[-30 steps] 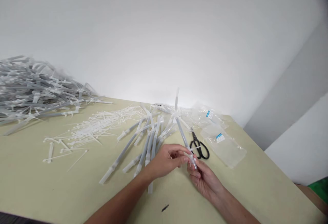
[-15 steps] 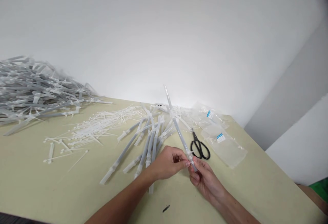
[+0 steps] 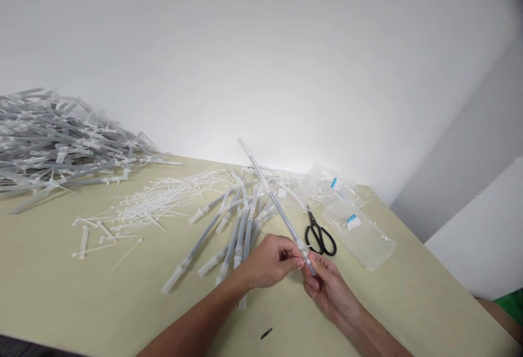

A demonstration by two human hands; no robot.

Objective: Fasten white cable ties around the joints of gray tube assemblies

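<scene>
A clear plastic tube (image 3: 281,212) with a side branch and a jointed lower end slants up and left from my hands. My right hand (image 3: 329,283) is closed around its lower end. My left hand (image 3: 275,261) pinches at the joint from the left, fingertips and thumb together; a small white tie seems to sit there, mostly hidden by the fingers. Just left of my left hand lie several similar tubes (image 3: 204,237), some passing behind the wrist. Black-handled scissors (image 3: 321,237) rest beyond my right hand.
A heap of tube assemblies (image 3: 61,144) fills the table's far left. White cable ties (image 3: 155,201) are spread at centre left. Clear bags with blue labels (image 3: 359,234) lie at the right. A small dark piece (image 3: 266,333) is near the front edge. A wall stands behind.
The tube's upper end has swung to the left, so it leans more. Both hands keep nearly the same place and grip on its lower end.
</scene>
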